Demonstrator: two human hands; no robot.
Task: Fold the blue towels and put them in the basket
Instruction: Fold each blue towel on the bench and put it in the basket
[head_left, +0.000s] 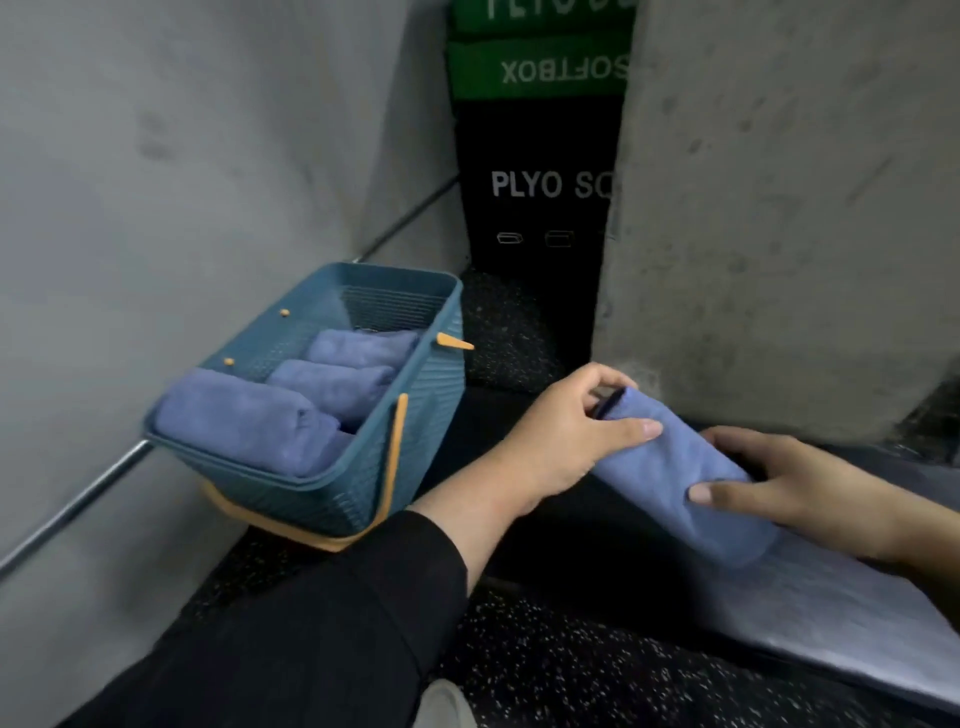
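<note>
Basket (415, 441) at 9 o'clock holds three rolled towels (244, 421), far end free. Your left hand (566, 436) pinches the rolled blue towel (675, 467) at centre; your right hand (784, 483), 3 o'clock, grips its near edge.

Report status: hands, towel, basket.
Left hand and right hand both grip rolled blue towel, not yet in basket. Basket holds three rolled towels. Nothing between towel and basket.
</note>
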